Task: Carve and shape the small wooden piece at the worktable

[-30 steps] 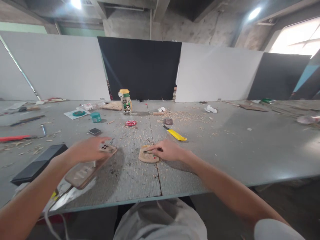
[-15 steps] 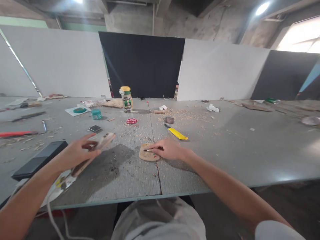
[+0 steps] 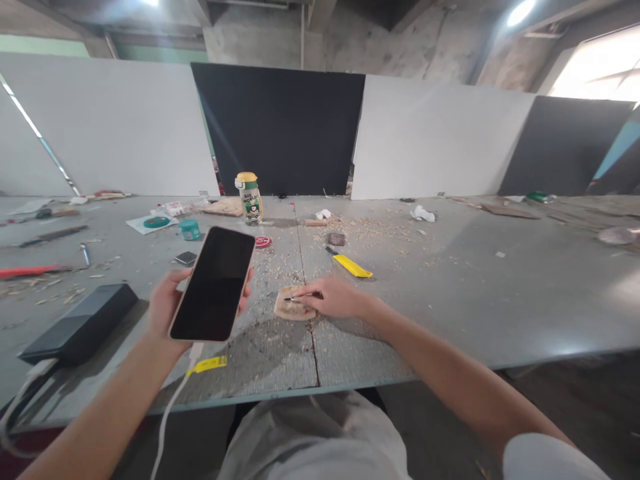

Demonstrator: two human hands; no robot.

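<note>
My left hand (image 3: pixel 167 300) is closed around a smartphone (image 3: pixel 214 285), held up off the table with its dark screen toward me. A white charging cable (image 3: pixel 173 407) with a yellow tag (image 3: pixel 211 364) hangs from the phone's lower end. My right hand (image 3: pixel 333 297) pinches a slim tool (image 3: pixel 294 299) with a dark tip and a silvery part; its exact kind is unclear. That hand rests at a small pale wooden piece (image 3: pixel 293 313) lying flat on the table, with red spots near its right side. The tool lies over the wood's surface.
A yellow-handled utility knife (image 3: pixel 354 265) lies beyond my right hand, near a brown block (image 3: pixel 337 239). Farther back stand a bottle (image 3: pixel 249 200) and a teal jar (image 3: pixel 189 230). A black power bank-like box (image 3: pixel 80 323) sits left. Wood shavings litter the table (image 3: pixel 450 293).
My left hand has lifted the phone and turned it, so its screen now faces me and the cable hangs below. My right hand stays at the wooden piece with the tool.
</note>
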